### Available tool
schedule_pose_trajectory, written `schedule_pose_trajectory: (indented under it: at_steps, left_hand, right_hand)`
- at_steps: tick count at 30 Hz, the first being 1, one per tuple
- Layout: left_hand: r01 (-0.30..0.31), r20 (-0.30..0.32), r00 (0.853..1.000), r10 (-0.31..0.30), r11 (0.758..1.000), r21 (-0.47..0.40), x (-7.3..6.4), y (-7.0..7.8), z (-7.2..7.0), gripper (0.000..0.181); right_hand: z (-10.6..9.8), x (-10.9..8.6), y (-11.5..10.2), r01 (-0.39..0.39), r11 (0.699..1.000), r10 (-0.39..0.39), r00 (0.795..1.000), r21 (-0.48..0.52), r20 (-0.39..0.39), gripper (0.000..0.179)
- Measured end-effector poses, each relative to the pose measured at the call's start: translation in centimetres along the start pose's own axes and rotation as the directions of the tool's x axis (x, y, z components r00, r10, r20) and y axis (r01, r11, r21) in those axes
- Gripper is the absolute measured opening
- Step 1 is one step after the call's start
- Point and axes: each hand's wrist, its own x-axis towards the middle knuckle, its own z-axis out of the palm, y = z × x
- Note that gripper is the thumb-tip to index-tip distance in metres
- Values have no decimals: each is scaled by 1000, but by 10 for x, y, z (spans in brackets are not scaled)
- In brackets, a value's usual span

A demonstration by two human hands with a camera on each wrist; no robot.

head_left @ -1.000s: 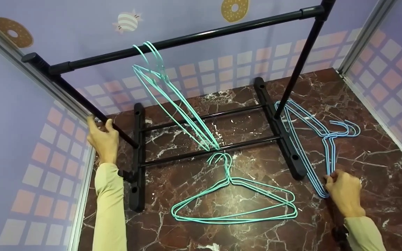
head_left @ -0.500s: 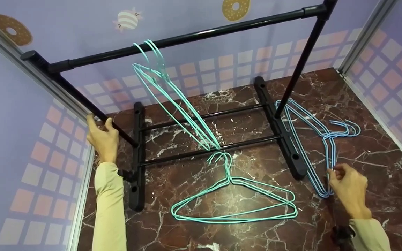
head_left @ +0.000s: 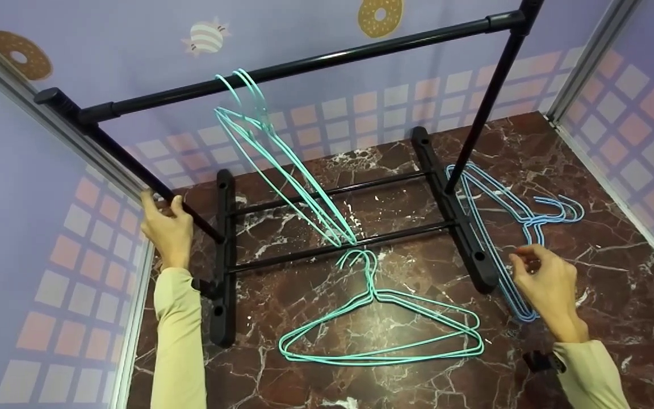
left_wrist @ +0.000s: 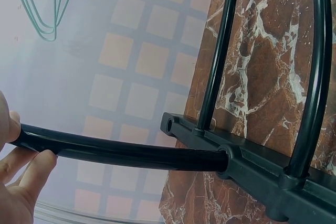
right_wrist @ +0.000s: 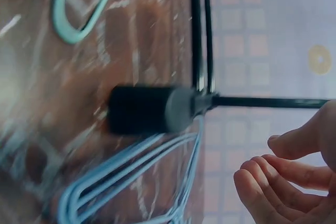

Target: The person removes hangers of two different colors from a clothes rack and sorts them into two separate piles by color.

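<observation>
Left hand (head_left: 167, 232): clasped, thumb and fingers round the left post (left_wrist: 126, 152), a round, glossy black tube; the hold presumably served to steady the frame.

Right hand (head_left: 551, 284): raised with fingers loosely bent and thumb apart, grasping nothing visible, near the blue hangers (head_left: 534, 220), a stack of thin, coated-looking wire triangles. These lay flat on the floor beyond the right foot (head_left: 463, 241), a long black bar, their hooks turned outward, perhaps to be within that hand's reach.

Top rail (head_left: 327, 59), black and tubular: bore a cluster of mint-green wire hangers, apparently three, hooked close together left of centre.

Loose green hangers (head_left: 370, 287), matching, at least two: lay overlapped in front of the rack, hooks toward it, likely kept in one pile for easy lifting.

Floor (head_left: 418, 386): dark red-brown, white-veined, marble-patterned. Beyond, lilac wall (head_left: 315, 28) printed with pale squares and doughnuts.
</observation>
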Motion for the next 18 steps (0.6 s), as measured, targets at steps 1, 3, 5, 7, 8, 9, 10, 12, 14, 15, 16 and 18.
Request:
schedule_pose_trajectory:
  at_steps: [1, 3, 5, 7, 8, 9, 10, 12, 14, 15, 16, 18]
  left_hand:
    - [-2, -2, 1000, 2, 1000, 0, 0, 0, 0, 38]
    - [-5, -4, 1000, 5, 1000, 3, 0, 0, 0, 39]
    - [-5, -3, 1000, 5, 1000, -2, 0, 0, 0, 39]
    - [-6, 0, 1000, 6, 1000, -9, 1, 0, 0, 38]
    - [-6, -1, 1000, 6, 1000, -13, 2, 0, -1, 38]
    - [-11, -4, 1000, 11, 1000, -17, 2, 0, -1, 38]
    - [-12, -6, 1000, 12, 1000, -19, 2, 0, -1, 39]
    - [-13, -9, 1000, 12, 1000, -19, 3, 0, -2, 39]
    - [-9, -12, 1000, 9, 1000, -9, 2, 0, -2, 40]
    - [-5, -11, 1000, 5, 1000, -3, 2, 0, -2, 40]
    - [1, -7, 1000, -1, 1000, 5, 1, 0, -2, 40]
    - [9, -4, 1000, -9, 1000, 18, 1, 0, -2, 40]
  right_hand:
    - [1, 2, -4, 7, 1000, -7, 1000, 8, -2, 6]
    - [2, 5, -13, 26, 999, -26, 1000, 23, -5, 6]
    - [3, 8, -22, 46, 998, -45, 999, 34, -5, 6]
    - [4, 11, -32, 69, 997, -69, 998, 43, -5, 6]
    - [5, 12, -37, 81, 996, -81, 997, 49, -2, 7]
    - [6, 14, -41, 97, 994, -97, 995, 53, -1, 7]
    - [7, 16, -46, 113, 992, -113, 994, 56, 0, 8]
    - [10, 19, -54, 140, 988, -140, 990, 64, 3, 9]
    - [13, 22, -62, 166, 983, -167, 986, 74, 5, 10]
    - [14, 24, -66, 178, 981, -179, 984, 76, 6, 11]
    - [15, 25, -70, 190, 979, -191, 982, 80, 7, 11]
    - [18, 28, -78, 211, 973, -213, 977, 91, 9, 11]
